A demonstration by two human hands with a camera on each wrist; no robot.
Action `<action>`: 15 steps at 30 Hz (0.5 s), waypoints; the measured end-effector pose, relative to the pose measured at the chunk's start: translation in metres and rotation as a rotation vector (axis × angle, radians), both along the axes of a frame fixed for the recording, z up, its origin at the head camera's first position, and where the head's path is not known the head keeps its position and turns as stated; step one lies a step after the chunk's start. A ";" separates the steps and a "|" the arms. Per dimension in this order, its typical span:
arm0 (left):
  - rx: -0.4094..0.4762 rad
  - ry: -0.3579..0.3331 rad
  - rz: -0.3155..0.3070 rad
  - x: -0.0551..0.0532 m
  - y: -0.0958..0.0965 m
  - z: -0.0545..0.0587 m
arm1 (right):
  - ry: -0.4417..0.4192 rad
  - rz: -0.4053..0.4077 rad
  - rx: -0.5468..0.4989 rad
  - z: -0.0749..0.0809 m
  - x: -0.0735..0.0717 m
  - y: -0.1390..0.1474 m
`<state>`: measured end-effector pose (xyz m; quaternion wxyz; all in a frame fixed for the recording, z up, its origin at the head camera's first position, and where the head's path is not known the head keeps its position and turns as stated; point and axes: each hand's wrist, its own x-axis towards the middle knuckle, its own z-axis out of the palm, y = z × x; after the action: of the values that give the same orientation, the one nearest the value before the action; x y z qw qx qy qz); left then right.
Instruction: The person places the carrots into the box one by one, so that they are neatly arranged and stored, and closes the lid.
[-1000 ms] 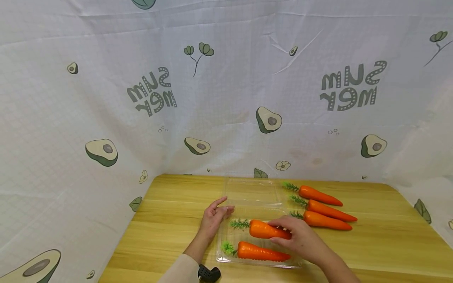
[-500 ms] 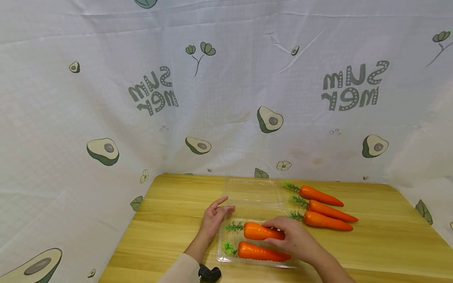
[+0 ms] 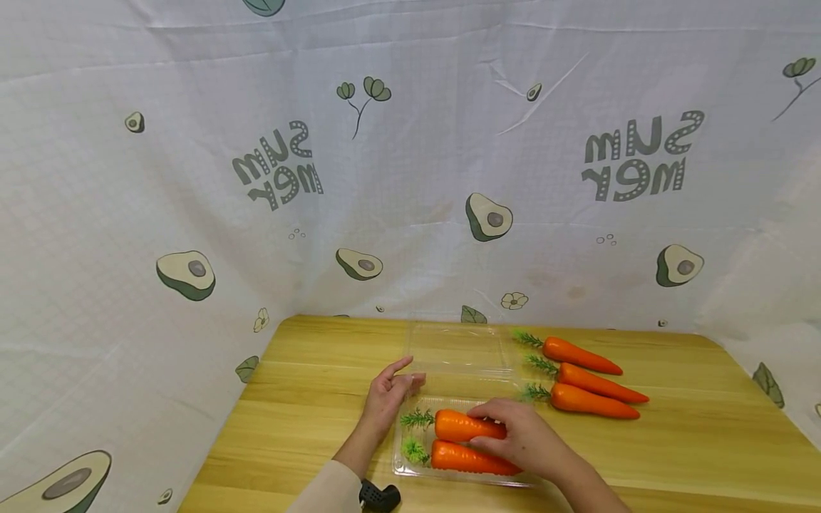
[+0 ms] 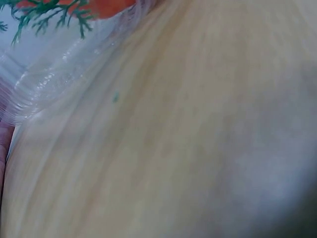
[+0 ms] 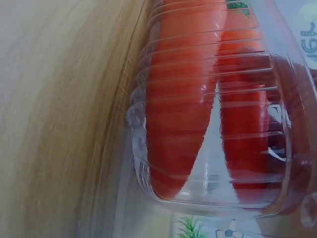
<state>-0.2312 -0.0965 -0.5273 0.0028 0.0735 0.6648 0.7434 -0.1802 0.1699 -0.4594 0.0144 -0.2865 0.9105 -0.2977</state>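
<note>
My right hand point(image 3: 522, 436) pinches an orange carrot point(image 3: 457, 425) with green leafy top by its narrow half, inside the clear plastic clamshell box point(image 3: 400, 467). Just in front of it a second carrot point(image 3: 471, 458) lies in the box, roughly parallel. The right wrist view looks through the ribbed box wall point(image 5: 143, 163) at both carrots. My left hand point(image 3: 383, 400) is at the box's left side, index finger extended and fingers at the rim; whether it presses the box is unclear. Only a sliver of the left hand point(image 4: 5, 144) enters the left wrist view.
The clear lid point(image 3: 458, 345) lies folded back behind the box. Three more carrots point(image 3: 593, 399) lie on the wooden table point(image 3: 308, 399) to the right. A black object point(image 3: 380, 495) sits by the left sleeve. A printed white cloth point(image 3: 410, 178) hangs behind.
My right hand has moved the held carrot left and toward the front, down beside the other carrot in the box. My left hand has stayed in place.
</note>
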 end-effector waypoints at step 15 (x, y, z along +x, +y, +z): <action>-0.024 0.007 -0.005 0.002 0.000 0.001 | 0.026 0.030 0.118 -0.005 -0.003 -0.005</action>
<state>-0.2297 -0.0968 -0.5258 0.0031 0.0775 0.6735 0.7351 -0.1828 0.1654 -0.4645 0.0238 -0.3025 0.9223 -0.2394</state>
